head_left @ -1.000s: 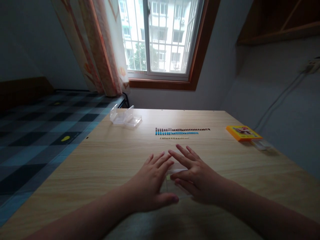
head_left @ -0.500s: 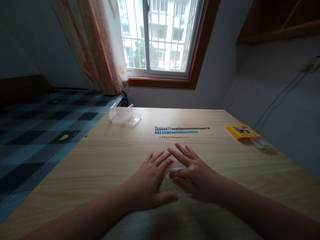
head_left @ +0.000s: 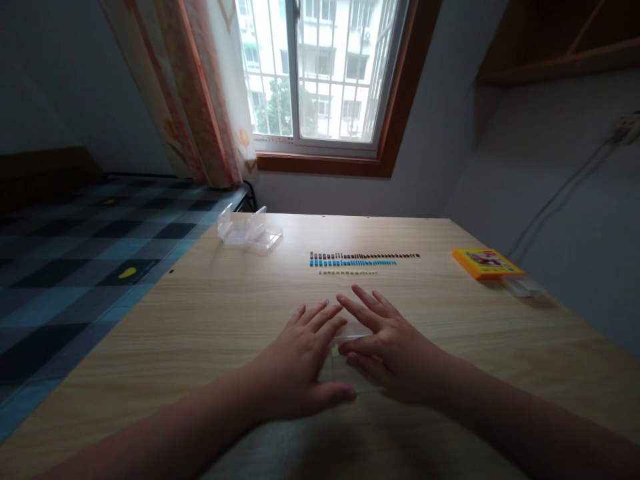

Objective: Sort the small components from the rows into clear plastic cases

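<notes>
A clear plastic box (head_left: 345,380) lies on the table in front of me, partly hidden under both hands. A small pale yellow piece (head_left: 335,350) shows in its far left corner. My left hand (head_left: 307,363) rests at the box's left side, fingers stretched out and thumb across the near edge. Over the right part of the box is my right hand (head_left: 393,350), its upper fingers spread. Its lower fingers reach down into the box, one tip close beside the yellow piece; whether it touches is unclear. Neither hand visibly grips anything.
Beyond my hands lie rows of tiny pieces: a dark brown row (head_left: 365,256), a blue row (head_left: 353,263) and a pale yellow row (head_left: 347,273). Open clear boxes (head_left: 250,233) stand at the far left. On the right are a yellow box (head_left: 485,264) and a clear case (head_left: 521,287).
</notes>
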A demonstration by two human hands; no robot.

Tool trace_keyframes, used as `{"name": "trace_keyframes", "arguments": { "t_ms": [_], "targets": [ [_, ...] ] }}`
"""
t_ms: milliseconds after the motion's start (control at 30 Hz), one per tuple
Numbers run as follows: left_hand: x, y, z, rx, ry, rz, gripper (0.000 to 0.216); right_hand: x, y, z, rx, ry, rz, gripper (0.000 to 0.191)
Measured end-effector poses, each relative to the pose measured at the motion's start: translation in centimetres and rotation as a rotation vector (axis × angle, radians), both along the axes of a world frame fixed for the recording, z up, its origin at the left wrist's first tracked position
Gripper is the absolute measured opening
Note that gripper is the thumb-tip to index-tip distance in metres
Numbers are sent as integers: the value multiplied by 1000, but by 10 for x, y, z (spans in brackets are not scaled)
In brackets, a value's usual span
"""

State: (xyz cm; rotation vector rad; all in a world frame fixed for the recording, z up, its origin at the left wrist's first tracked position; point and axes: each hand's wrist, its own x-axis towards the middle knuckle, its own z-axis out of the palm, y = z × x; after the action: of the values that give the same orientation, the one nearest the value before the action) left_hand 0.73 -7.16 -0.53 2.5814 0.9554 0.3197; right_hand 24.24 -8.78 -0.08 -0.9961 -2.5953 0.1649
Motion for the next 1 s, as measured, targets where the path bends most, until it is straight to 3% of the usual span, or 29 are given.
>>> {"name": "trace_keyframes", "arguments": {
  "t_ms": [500, 633, 800, 1000],
  "targets": [
    [0, 0, 0, -1, 7, 7, 93, 0, -1, -3, 7, 38, -5, 19],
    [1, 0, 3, 0, 38, 11, 92, 3, 2, -2, 92, 128, -9, 21],
    [1, -1, 7, -10, 80, 27, 94, 18, 22, -7, 226, 351, -142, 26],
    [2, -2, 10, -21, 103, 27, 94, 25, 63, -33, 158, 429, -302, 26]
  ]
}}
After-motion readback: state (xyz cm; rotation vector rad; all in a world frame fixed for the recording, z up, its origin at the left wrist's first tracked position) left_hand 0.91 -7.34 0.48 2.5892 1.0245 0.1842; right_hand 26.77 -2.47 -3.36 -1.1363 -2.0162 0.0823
